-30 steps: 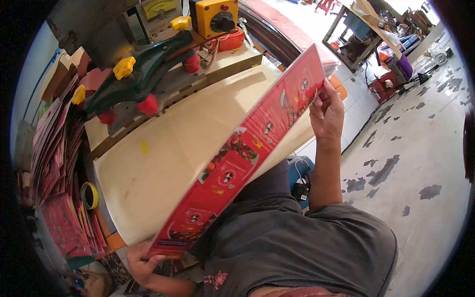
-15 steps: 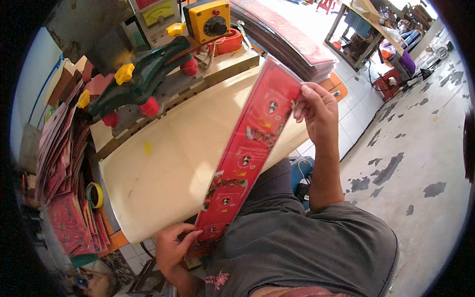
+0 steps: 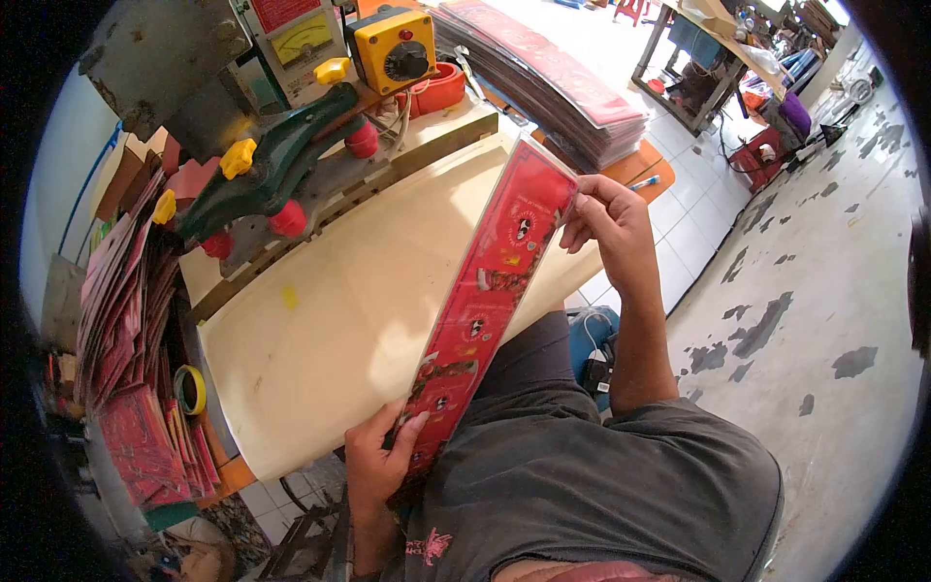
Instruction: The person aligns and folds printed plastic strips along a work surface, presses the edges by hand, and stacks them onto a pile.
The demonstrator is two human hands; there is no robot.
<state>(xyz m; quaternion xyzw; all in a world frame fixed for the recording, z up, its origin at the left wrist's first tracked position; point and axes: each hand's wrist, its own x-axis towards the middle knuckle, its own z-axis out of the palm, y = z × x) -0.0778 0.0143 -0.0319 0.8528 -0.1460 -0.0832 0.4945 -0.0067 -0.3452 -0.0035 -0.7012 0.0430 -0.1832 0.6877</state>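
Observation:
A long red printed sheet [image 3: 485,301] in a clear, shiny layer is held at a slant above a cream-covered work surface [image 3: 320,359]. My left hand [image 3: 380,451] grips its lower left edge, thumb on the printed face. At the upper right corner, my right hand [image 3: 616,228] pinches the sheet between thumb and fingers. Food pictures and round logos run along the print. Beyond the surface stands a machine with a dark green clamp bar [image 3: 281,179], yellow knobs and red feet.
Many red printed pieces [image 3: 131,330] are piled at the left, beside a yellow tape roll [image 3: 190,389]. A tall stack of flat red sheets [image 3: 553,73] lies behind the surface. A yellow control box [image 3: 393,50] sits on the machine; a marker [image 3: 645,182] lies at the right.
My left hand has moved right and up along the sheet's edge. The sheet has become steeper, and its top end has shifted left and down with my right hand.

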